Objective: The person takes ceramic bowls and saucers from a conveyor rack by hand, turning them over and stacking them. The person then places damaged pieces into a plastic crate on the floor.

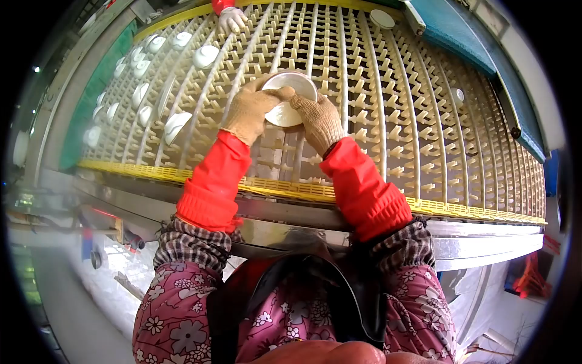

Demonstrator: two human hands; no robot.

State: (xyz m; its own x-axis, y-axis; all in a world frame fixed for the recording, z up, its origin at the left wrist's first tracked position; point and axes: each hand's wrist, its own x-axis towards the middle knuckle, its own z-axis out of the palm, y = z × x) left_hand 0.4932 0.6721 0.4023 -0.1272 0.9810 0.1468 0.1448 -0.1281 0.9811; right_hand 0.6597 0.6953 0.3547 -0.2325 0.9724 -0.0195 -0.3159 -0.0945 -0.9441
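Note:
Over the middle of a pegged conveyor rack [357, 121], my two hands hold a white bowl [291, 80] between them. My left hand [250, 111], in a tan knit glove, grips the bowl's left side. My right hand [318, 118], gloved the same way, has its fingers on the right side, with fingertips reaching over the middle. Below the fingers shows a white, shiny rounded surface [283, 114]; whether it is part of the same bowl or a second piece I cannot tell.
Several white dishes [206, 56] stand among the pegs on the left. A single dish [382, 19] lies at the top and another [458, 95] at the right. A co-worker's gloved hand [232, 20] rests at the far edge. Yellow edging [291, 188] runs along the near side.

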